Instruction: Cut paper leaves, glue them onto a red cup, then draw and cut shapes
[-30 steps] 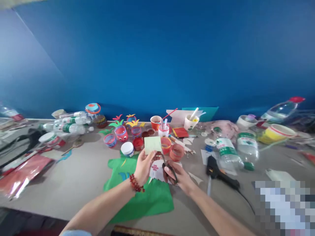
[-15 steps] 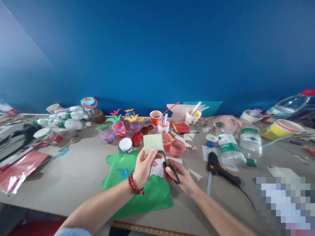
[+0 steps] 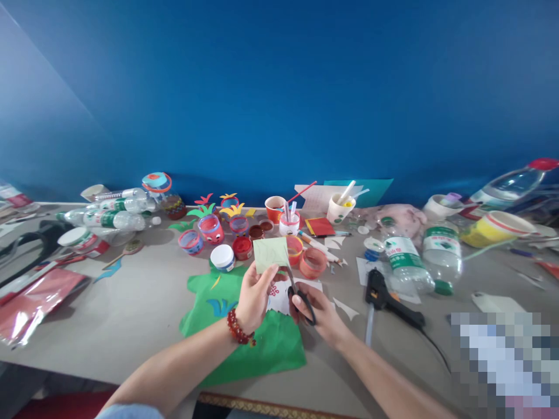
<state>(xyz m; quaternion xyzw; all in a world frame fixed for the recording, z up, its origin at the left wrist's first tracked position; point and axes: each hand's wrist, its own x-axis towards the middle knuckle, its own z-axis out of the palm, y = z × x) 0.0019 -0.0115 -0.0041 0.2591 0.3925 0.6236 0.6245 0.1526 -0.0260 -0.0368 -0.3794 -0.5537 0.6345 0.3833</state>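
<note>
Pinched in my left hand [image 3: 255, 297] is a pale green paper [image 3: 269, 254] with faint drawn lines, raised above the table. My right hand [image 3: 321, 311] is closed round the handles of black scissors [image 3: 305, 302]. Their blades reach up to the paper's right edge; whether they bite into it is hard to tell. Under my hands lie a green sheet [image 3: 266, 355] and a white paper with a red pattern [image 3: 276, 294]. A blue leaf-shaped cutout [image 3: 220, 307] rests on the green sheet.
Painted bottle-bottom cups [image 3: 211, 228], a white-lidded jar [image 3: 222, 256] and a red paint pot [image 3: 242, 248] stand beyond my hands. On the right lie a black glue gun [image 3: 384, 297] and plastic bottles [image 3: 405, 259]. More bottles [image 3: 113, 219] and a red plastic packet [image 3: 39, 302] are at left.
The view has shifted very slightly. Both hands, the pale green paper and the scissors keep nearly the same position.
</note>
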